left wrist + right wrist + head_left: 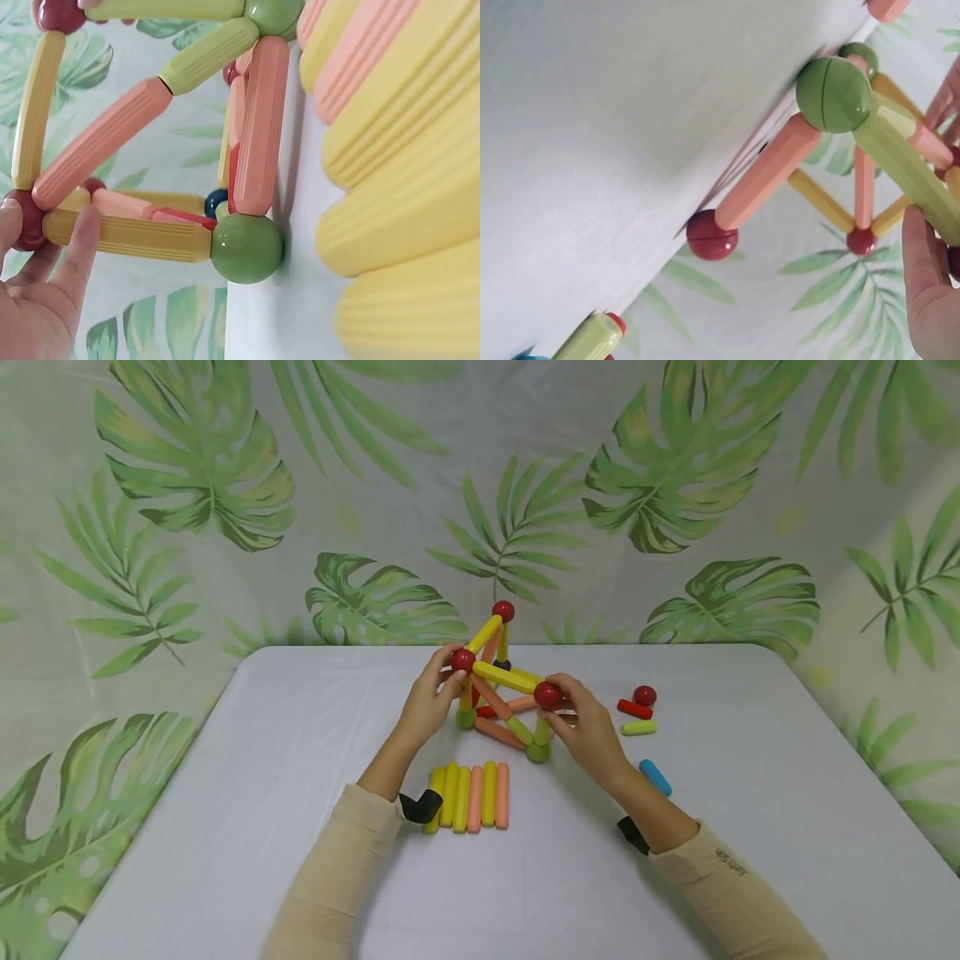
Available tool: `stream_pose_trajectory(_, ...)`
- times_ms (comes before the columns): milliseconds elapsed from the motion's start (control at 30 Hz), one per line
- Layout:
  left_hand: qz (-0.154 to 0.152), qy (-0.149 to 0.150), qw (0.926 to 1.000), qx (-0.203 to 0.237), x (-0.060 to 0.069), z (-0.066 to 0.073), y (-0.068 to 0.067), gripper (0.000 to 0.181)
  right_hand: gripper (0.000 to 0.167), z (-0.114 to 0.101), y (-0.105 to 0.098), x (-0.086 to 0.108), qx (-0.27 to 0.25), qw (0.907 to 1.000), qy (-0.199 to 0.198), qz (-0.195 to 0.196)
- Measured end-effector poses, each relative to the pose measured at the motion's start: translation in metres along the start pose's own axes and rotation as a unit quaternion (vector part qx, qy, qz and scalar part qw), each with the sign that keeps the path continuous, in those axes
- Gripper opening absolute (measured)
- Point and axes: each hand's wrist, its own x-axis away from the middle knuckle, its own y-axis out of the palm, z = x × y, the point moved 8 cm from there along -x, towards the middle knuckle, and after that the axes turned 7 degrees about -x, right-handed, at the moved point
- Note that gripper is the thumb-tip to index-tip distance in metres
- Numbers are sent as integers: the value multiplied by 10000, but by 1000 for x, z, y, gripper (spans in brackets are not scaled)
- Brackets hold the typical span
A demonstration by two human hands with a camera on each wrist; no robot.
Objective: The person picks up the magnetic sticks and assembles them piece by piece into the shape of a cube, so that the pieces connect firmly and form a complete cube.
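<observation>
A frame of yellow, pink, red and light green rods joined by balls stands on the table. My left hand [430,696] grips its upper left red ball [463,660]; in the left wrist view the fingers lie around that ball and beside a yellow rod [142,236]. My right hand [591,727] pinches the upper right red ball [548,695]. A yellow rod [507,677] runs between the two balls. Green balls [537,752] sit below at the base, and a third red ball [503,611] tops the back. A pink diagonal [105,142] meets a light green rod [210,54].
Several yellow and pink rods [475,799] lie in a row near the left wrist. On the right are a loose red ball [645,696], a red rod [635,709], a light green rod [639,727] and a blue rod [656,777]. A leaf-patterned cloth hangs behind the table.
</observation>
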Motion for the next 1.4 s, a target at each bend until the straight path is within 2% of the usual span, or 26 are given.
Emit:
stream_pose_trajectory(100,-53,-148,9999,6,-7,-15,1,42,52,0,3,-1,112,9999,-4,-105)
stream_pose_trajectory(200,21,-224,9993,-305,-8,-21,0,44,56,2,1,-1,34,9997,-118,-213)
stream_pose_trajectory(267,292,-252,9978,-544,-5,-19,-3,45,58,5,-6,-2,-70,9996,-209,-183)
stream_pose_trajectory(333,738,-219,9943,-733,-1,-14,-7,45,55,10,-16,-4,-362,9989,-279,-63)
stream_pose_trajectory(400,1189,-50,9897,-793,3,-4,-8,44,48,19,-27,-8,-474,9985,-231,118)
stream_pose_trajectory(467,1415,302,9859,-835,6,11,-3,39,41,31,-34,-13,-450,9988,-48,203)
stream_pose_trajectory(533,1236,718,9852,-945,7,26,10,35,37,47,-37,-19,-249,9993,242,126)
stream_pose_trajectory(600,707,1031,9852,-1171,8,39,29,36,36,63,-36,-23,61,9979,626,-134)
stream_pose_trajectory(667,75,1215,9818,-1461,9,47,49,40,38,80,-31,-26,297,9930,1014,-532)
stream_pose_trajectory(767,-762,1282,9680,-2018,11,53,75,47,42,101,-21,-27,454,9784,1621,-1200)
stream_pose_trajectory(833,-1016,1339,9605,-2219,12,55,84,47,43,111,-14,-26,499,9672,1886,-1625)
stream_pose_trajectory(867,-1063,1364,9584,-2269,13,55,87,46,43,114,-10,-26,491,9628,1939,-1814)
stream_pose_trajectory(933,-1041,1418,9591,-2217,13,56,89,42,41,117,-6,-25,504,9574,2008,-2014)
stream_pose_trajectory(1033,-859,1440,9644,-2043,13,55,86,39,36,117,-3,-26,547,9579,1870,-2107)
stream_pose_trajectory(1167,-633,1328,9687,-1999,13,51,78,36,32,116,-2,-26,735,9582,1789,-2108)
stream_pose_trajectory(1400,-317,1070,9693,-2190,11,43,60,33,28,111,-1,-21,1132,9485,1910,-2261)
